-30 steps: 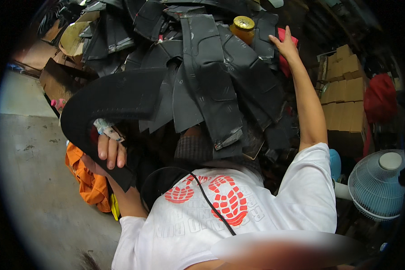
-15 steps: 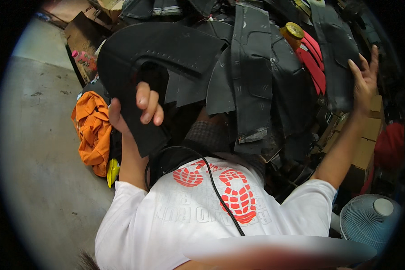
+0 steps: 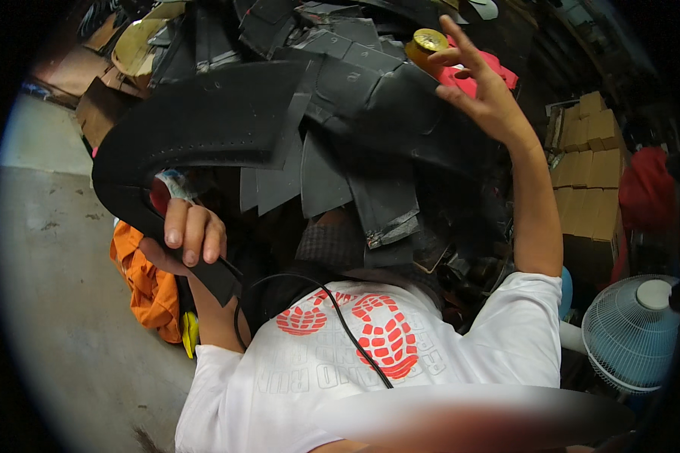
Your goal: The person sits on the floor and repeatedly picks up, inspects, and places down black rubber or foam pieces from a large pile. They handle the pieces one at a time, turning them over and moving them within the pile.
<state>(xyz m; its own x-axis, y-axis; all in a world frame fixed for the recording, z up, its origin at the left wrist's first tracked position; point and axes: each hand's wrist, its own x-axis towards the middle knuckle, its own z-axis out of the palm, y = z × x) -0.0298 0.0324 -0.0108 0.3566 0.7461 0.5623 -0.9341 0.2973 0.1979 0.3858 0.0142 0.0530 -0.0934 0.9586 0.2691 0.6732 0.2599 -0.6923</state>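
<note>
A curved black leather-like panel (image 3: 196, 109), with a row of small holes along its inner edge, hangs from my left hand (image 3: 193, 232). Its narrow end runs between the thumb and the bent fingers. My right hand (image 3: 487, 94) is raised at the far right of the pile, fingers spread, holding nothing. Behind its fingers are a yellow tin (image 3: 426, 44) and a red item (image 3: 499, 69), partly covered. Between my hands lies a heap of black cut panels (image 3: 355, 87), several overlapping, some hanging toward my lap.
Orange cloth (image 3: 147, 283) and a yellow object (image 3: 190, 332) lie by my left arm. Stacked cardboard boxes (image 3: 593, 174), a red cloth (image 3: 648, 189) and a fan (image 3: 631, 332) stand on the right. A black cable (image 3: 347, 313) crosses my shirt.
My right hand has left the black panel at the far right and moved inward, near the yellow tin. My left fingers have closed more on the curved panel, which has shifted left. The view has shifted.
</note>
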